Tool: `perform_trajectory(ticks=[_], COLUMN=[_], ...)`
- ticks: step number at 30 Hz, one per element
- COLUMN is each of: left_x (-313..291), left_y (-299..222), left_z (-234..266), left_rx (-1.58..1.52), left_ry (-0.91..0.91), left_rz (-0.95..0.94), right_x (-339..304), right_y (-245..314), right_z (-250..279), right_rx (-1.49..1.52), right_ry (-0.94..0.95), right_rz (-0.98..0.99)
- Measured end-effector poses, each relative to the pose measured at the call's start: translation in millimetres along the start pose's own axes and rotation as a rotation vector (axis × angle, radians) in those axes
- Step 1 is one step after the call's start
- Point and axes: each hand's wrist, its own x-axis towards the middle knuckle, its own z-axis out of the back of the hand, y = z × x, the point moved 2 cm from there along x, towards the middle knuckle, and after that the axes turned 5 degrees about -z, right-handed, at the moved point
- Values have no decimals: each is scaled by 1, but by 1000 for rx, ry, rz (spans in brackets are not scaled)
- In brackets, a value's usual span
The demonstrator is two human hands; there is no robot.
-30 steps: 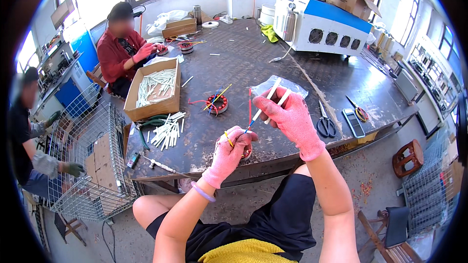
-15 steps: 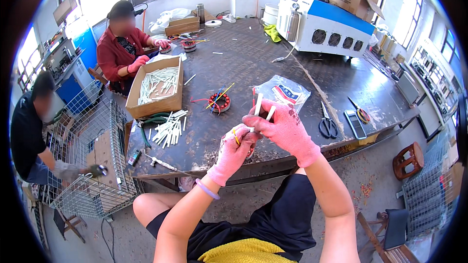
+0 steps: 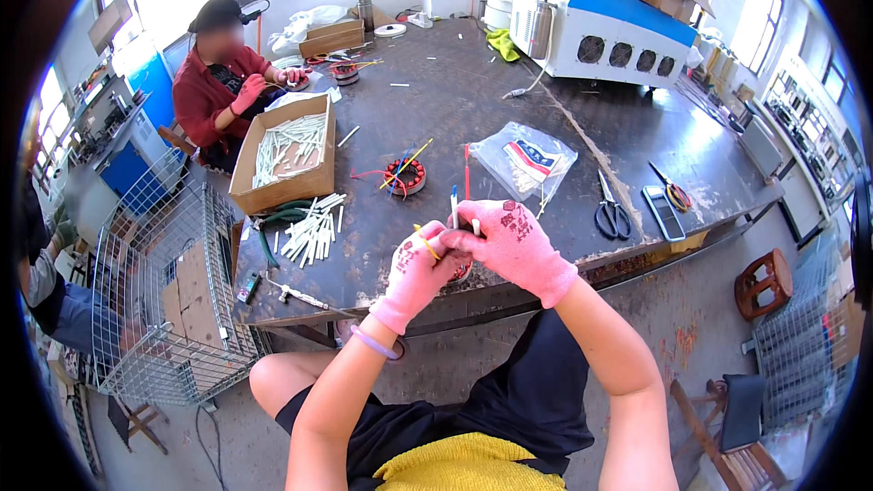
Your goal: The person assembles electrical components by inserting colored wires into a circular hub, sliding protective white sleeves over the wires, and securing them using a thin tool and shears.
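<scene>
My left hand (image 3: 414, 275), in a pink glove, has its fingers closed close against my right fingertips. What it grips is hidden; a yellow wire (image 3: 426, 241) crosses over its fingers. My right hand (image 3: 514, 241), gloved likewise, pinches a short white tube (image 3: 476, 227). Between the hands another white tube (image 3: 455, 211) stands upright with a blue wire end (image 3: 455, 189) at its top. A red wire (image 3: 467, 171) rises just behind. Below the fingers a bit of a red-wound coil (image 3: 462, 271) shows, mostly covered. Farther off lies a wound motor stator (image 3: 406, 176) with coloured leads.
Loose white tubes (image 3: 314, 232) lie left, by a cardboard box (image 3: 282, 189) of more tubes. Right are a plastic bag (image 3: 526, 162), scissors (image 3: 611, 216), a phone-like device (image 3: 664, 214) and orange-handled snips (image 3: 675, 193). A co-worker (image 3: 223, 91) sits at the far left.
A blue wire end now shows above the upright white tube. The second tube has sunk lower between my fingers. The seated co-worker's hand has lifted, and the other person has shifted left.
</scene>
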Motion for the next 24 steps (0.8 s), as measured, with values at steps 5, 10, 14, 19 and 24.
perform_trajectory(ticks=[5,10,14,19,24], left_x=[0,25,40,45,46], left_y=[0,-22,-32,-23,-19], left_z=[20,20,14,1,-11], left_rx=[-260,-187,-154,-288,-299], left_ry=[-96,25,102,-5,-57], left_rz=[177,42,45,52,11], right_x=[-15,-34,-38,-34,-35], right_y=[-25,-54,-72,-81,-106], right_z=[-6,-48,-61,-62,-80], right_rx=[-106,-221,-247,-209,-237], right_ry=[69,92,93,86,144], right_rz=[-116,-100,-119,-159,-258])
